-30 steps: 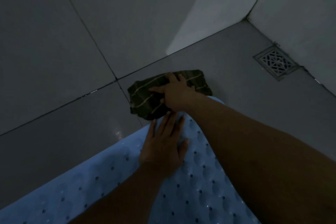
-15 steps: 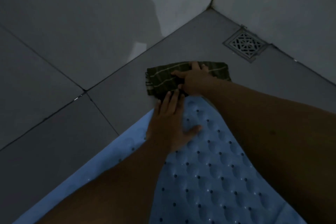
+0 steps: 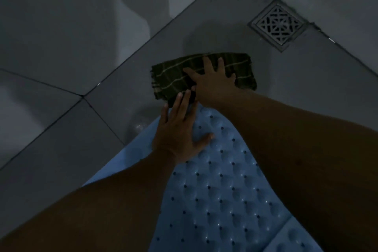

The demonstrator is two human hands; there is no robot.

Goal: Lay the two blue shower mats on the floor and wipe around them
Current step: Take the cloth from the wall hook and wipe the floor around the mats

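Your right hand has slid the dark striped cloth along the floor toward the drain, fingers spread flat on it. Your left hand presses open-palmed on the blue mat at its rounded end.

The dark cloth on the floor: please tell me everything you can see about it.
The dark cloth is dark green with thin pale stripes that cross in a check. It looks like soft woven fabric, folded into a flat oblong. It lies on the grey floor tile, just beyond the rounded end of the blue shower mat. The right hand presses flat on it with spread fingers.
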